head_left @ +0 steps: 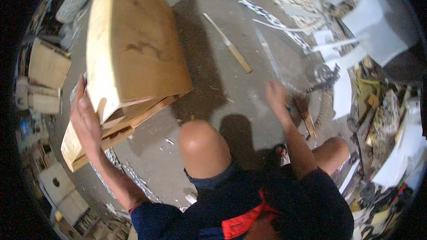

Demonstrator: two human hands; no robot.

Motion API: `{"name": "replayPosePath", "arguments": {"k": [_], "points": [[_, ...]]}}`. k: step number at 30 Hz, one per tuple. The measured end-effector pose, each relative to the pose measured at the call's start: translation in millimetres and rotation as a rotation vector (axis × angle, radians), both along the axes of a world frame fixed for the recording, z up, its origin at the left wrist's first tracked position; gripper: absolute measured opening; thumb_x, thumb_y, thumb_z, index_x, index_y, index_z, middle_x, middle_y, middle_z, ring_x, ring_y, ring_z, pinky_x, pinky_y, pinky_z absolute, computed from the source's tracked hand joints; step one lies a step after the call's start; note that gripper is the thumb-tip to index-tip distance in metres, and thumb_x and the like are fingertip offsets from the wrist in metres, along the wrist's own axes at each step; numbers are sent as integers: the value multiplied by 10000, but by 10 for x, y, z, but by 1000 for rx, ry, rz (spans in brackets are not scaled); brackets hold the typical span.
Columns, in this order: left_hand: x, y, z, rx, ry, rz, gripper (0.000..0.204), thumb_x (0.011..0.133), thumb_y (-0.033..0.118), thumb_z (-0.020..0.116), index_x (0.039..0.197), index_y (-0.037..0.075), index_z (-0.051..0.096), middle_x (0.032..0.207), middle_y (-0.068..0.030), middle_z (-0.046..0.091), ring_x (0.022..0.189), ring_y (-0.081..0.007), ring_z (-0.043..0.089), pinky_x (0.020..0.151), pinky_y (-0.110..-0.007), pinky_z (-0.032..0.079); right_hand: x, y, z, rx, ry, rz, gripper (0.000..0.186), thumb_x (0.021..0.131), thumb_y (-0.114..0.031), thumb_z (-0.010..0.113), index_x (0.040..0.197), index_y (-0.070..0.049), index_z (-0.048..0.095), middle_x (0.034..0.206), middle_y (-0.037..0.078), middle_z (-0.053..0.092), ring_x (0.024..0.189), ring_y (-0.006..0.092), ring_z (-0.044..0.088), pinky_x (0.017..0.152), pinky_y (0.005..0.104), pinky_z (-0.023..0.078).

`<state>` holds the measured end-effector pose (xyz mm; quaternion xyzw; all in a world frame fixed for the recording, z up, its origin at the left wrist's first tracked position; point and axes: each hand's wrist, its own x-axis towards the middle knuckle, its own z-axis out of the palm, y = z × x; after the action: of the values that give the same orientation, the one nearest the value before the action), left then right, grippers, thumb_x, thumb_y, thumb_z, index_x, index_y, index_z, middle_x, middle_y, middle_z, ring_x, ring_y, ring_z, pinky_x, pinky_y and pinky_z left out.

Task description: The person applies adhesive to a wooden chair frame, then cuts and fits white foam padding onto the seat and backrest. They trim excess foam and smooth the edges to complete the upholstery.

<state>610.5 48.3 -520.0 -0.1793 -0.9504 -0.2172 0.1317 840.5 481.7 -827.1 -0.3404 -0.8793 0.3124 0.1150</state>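
Observation:
My left hand (86, 115) grips the near left edge of a pale wooden box-like piece (142, 49), which stands tilted on the left with an open, framed lower end facing me. My right hand (276, 95) is in the air right of the wooden piece, fingers curled and slightly blurred; whether they hold anything is unclear. A long thin tool with a wooden handle (240, 60) lies on the floor (231, 98) between the wooden piece and my right hand. A brown wooden strip (308, 122) lies below that hand. My bare knee (200, 146) is between my arms.
Offcuts and white sheets (373, 26) are piled along the right, with a round metal item (321, 73) nearby. A patterned strip (271, 18) lies on the floor toward the back. Wooden boards and panels (49, 66) line the left side, and chains or patterned strips (129, 173) lie near my left arm.

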Motion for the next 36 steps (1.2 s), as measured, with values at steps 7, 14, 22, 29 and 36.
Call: {"name": "replayPosePath", "arguments": {"k": [7, 14, 22, 29, 36], "points": [[-206, 253, -62, -35, 23, -17, 614, 1066, 414, 301, 1277, -84, 593, 1256, -265, 635, 1201, -376, 590, 1032, -437, 419, -1391, 269, -581, 293, -262, 2, 300, 880, -244, 661, 1083, -22, 672, 1042, 197, 645, 1035, 396, 624, 851, 463, 560], [-328, 121, -351, 93, -81, 16, 590, 1071, 415, 335, 1342, -59, 559, 1312, -248, 606, 1220, -336, 559, 1056, -423, 409, -1322, 490, -550, -48, -110, -75, 287, 874, -138, 579, 1140, -36, 614, 1071, 225, 658, 964, 377, 668, 796, 512, 544], [-521, -601, -202, -228, -218, 5, 742, 970, 572, 469, 1476, 41, 359, 1504, -248, 358, 1265, -410, 507, 1058, -502, 408, 210, 978, 2395, 263, 159, -197, 403, 860, -284, 704, 1123, -5, 582, 971, 239, 636, 889, 397, 662, 765, 504, 532], [-654, -640, -139, -355, -95, -12, 744, 968, 579, 468, 1476, 44, 365, 1497, -249, 367, 1255, -415, 515, 1048, -507, 417, 2721, 1682, 1857, 400, -22, -878, 378, 828, -271, 716, 1077, -28, 567, 978, 250, 654, 892, 438, 648, 757, 505, 523], [-813, -724, -257, -434, -55, 10, 745, 997, 596, 398, 1443, 2, 446, 1455, -280, 443, 1268, -433, 511, 1048, -480, 422, 4365, 809, 66, 185, -205, -1175, 383, 859, -235, 702, 1129, -8, 553, 990, 265, 664, 884, 438, 664, 757, 500, 527]]}}
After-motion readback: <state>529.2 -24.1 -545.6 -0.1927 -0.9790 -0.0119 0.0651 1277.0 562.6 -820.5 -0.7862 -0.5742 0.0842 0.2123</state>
